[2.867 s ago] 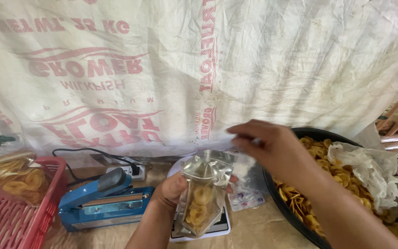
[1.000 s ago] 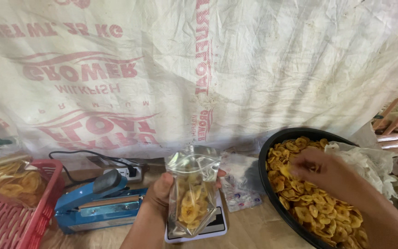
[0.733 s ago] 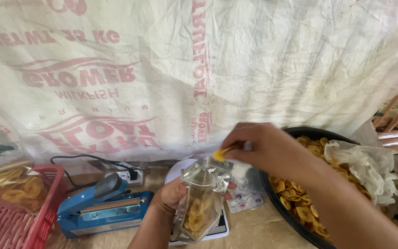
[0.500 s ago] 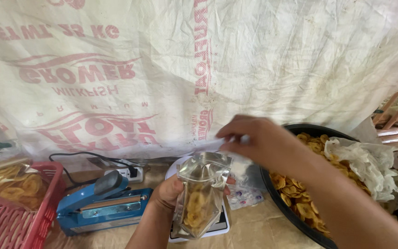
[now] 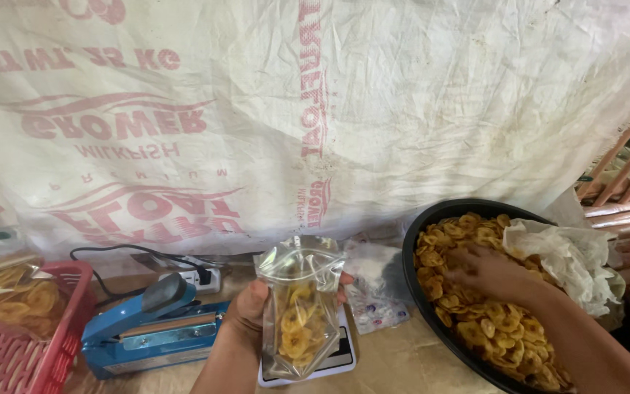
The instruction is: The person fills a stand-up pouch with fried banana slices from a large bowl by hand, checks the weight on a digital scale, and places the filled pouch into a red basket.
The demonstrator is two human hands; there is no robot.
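Between the hands, over a white scale (image 5: 340, 354), the left hand (image 5: 253, 310) grips a clear pouch (image 5: 300, 314) of chips; the right hand (image 5: 486, 273) digs loosely curled into the black basin's (image 5: 417, 241) chips (image 5: 497, 321)

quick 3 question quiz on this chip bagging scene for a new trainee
1. True or false: the left hand holds a clear pouch upright with its mouth open.
2. Where is the right hand? A) on the blue heat sealer B) among the chips in the black pan C) in the red basket
3. Fill in: under the pouch sits a small white ____.

Key: 1 true; 2 B; 3 scale.
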